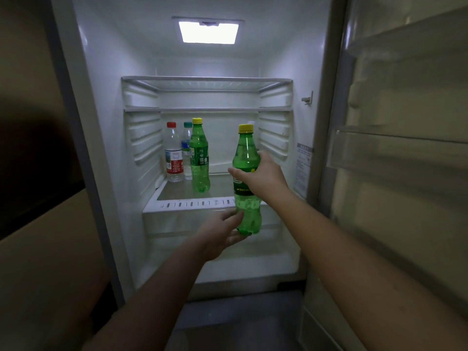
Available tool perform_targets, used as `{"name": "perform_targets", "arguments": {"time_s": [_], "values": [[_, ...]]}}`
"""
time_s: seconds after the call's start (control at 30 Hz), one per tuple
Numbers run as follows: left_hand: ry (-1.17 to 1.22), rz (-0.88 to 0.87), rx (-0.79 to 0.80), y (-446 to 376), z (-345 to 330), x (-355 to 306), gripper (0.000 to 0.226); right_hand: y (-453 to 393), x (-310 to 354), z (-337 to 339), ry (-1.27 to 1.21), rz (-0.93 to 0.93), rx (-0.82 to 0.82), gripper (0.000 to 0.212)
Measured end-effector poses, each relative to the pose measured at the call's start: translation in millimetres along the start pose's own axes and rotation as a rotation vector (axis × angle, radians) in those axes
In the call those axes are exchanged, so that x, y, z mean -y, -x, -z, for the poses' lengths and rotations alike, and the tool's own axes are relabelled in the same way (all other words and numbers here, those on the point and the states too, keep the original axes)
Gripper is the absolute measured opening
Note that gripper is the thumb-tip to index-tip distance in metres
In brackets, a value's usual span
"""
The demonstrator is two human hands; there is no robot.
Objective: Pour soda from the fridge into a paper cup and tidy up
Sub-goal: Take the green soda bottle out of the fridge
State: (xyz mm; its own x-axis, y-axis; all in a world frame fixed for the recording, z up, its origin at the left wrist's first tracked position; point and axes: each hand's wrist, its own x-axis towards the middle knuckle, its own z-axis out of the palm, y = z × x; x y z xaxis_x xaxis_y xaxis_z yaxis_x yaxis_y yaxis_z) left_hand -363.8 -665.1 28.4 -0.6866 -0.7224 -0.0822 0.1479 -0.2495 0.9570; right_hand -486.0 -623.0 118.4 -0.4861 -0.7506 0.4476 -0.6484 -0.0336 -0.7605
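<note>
The fridge point(101, 122) stands open and lit in front of me. My right hand point(263, 173) grips a green soda bottle point(247, 158) with a yellow cap around its label, holding it upright in front of the shelf edge. My left hand point(222, 231) is cupped under the bottle's base, fingers touching its lower side. A second green soda bottle point(200, 158) stands on the glass shelf point(222, 186) at the left. No paper cup is in view.
Two clear water bottles, one with a red cap point(173, 155) and one with a green cap point(187, 148), stand beside the second soda bottle. The open fridge door point(405, 148) with shelves is at my right. A drawer point(177, 236) lies below the shelf.
</note>
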Motion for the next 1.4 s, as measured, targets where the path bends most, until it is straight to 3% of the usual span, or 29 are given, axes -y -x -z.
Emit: {"name": "perform_targets", "arguments": {"time_s": [0.33,0.6,1.07,1.4], "values": [[0.043,0.003,-0.112,81,-28,35,0.037,80,14,31,-0.027,0.016,0.069,0.052],[0.067,-0.018,-0.065,138,-42,40,0.036,137,40,54,-0.008,0.048,0.050,0.061],[0.089,0.008,0.107,284,-55,98,0.036,309,80,82,0.032,-0.038,-0.047,0.058],[0.058,0.065,0.339,374,-127,125,0.036,430,99,161,0.138,-0.159,-0.254,0.061]]}}
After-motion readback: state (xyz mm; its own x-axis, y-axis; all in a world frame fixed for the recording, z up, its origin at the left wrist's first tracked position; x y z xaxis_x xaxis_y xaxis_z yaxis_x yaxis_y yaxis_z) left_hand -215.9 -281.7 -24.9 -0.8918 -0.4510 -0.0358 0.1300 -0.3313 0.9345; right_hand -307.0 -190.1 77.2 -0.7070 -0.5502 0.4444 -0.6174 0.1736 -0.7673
